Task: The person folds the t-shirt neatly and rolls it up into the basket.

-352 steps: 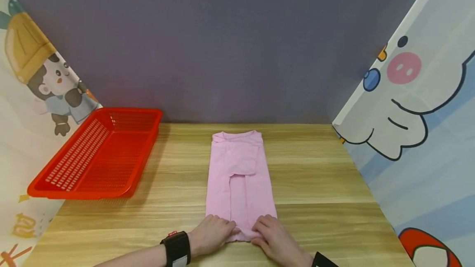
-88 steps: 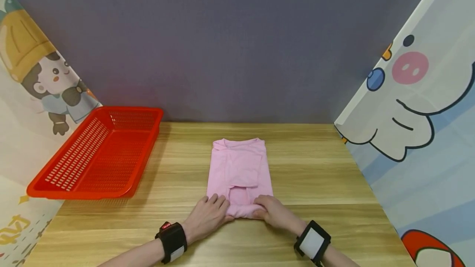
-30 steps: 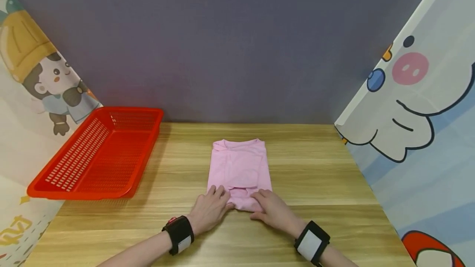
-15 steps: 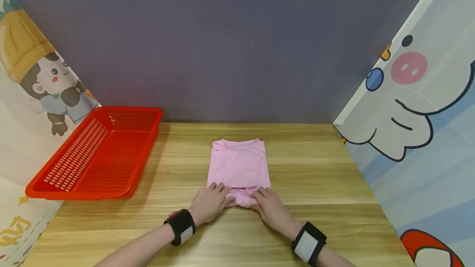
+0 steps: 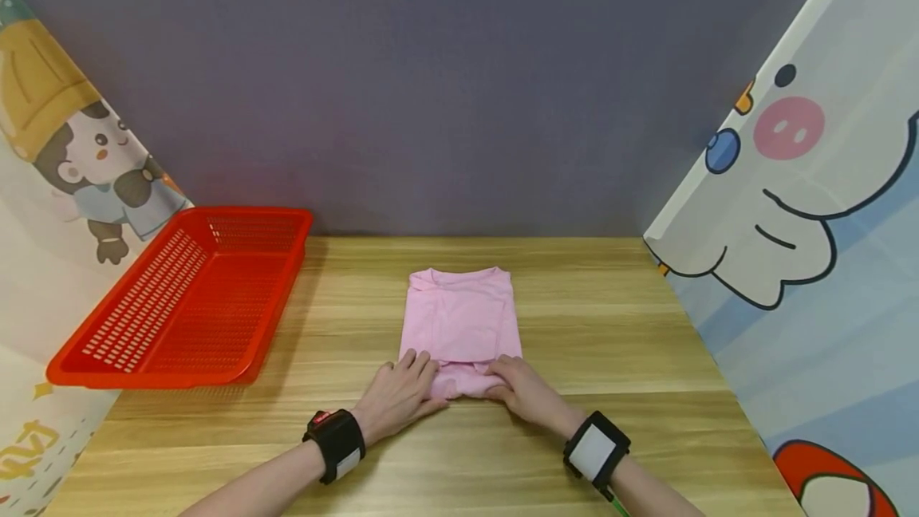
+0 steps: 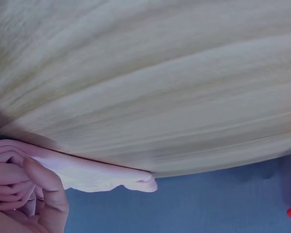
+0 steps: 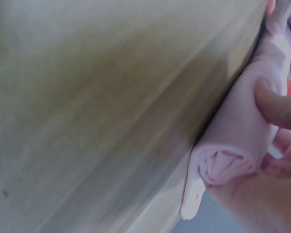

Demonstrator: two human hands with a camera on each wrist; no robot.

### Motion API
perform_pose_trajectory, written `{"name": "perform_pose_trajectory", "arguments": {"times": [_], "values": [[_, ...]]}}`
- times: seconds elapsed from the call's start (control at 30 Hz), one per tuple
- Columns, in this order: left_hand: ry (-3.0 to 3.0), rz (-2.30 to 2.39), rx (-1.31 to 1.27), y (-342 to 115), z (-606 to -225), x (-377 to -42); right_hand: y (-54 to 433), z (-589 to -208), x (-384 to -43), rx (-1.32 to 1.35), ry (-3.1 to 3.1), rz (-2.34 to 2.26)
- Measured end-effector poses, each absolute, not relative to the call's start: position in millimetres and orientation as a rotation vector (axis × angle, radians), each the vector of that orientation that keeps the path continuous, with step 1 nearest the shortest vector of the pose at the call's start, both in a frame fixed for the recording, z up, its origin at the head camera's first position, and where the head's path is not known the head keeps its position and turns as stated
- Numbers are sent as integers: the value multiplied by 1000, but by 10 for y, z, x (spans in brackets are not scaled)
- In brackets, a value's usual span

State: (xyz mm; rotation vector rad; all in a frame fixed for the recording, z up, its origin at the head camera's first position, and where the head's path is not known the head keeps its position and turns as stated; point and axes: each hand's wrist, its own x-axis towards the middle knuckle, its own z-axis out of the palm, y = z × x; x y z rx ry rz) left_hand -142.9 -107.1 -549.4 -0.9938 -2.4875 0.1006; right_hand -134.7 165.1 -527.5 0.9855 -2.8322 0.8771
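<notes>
A pink shirt [image 5: 470, 317] lies folded into a narrow panel on the wooden table, its collar at the far end. The near end is rolled up; the right wrist view shows the layered spiral at the end of the roll [image 7: 237, 119]. My left hand [image 5: 397, 396] grips the left end of this roll, and a bent finger [image 6: 51, 191] shows against the cloth in the left wrist view. At the right end, my right hand [image 5: 531, 395] holds the roll between thumb and fingers. The hands hide both ends of the roll in the head view.
A red plastic basket [image 5: 154, 380] with slotted walls stands at the left of the table [image 5: 596, 325]. Behind the table rises a grey panel [image 5: 459, 94]. Cartoon-printed sheets flank both sides, the right one [image 5: 847, 262] showing a pig-nosed figure.
The shirt's near end has been rolled away from me, leaving the shirt much shorter. Its central gap is now almost covered by the roll. In the last half second the hands barely move.
</notes>
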Motion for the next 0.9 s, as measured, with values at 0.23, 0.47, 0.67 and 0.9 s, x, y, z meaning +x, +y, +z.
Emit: {"name": "perform_pose_trajectory", "arguments": {"times": [0.23, 0.47, 0.67, 0.9], "values": [[-2474, 103, -978, -1045, -5485, -1467, 1681, -5255, -1373, 967, -2886, 962], [-2706, -86, -1014, -1010, -5408, -1548, 1647, -5301, -1269, 902, -2801, 736], [-2784, -127, -1010, -1007, -5358, -1605, 1604, -5300, -1230, 876, -2738, 584], [-2848, -208, -971, -988, -5345, -1623, 1620, -5315, -1303, 934, -2711, 636]]}}
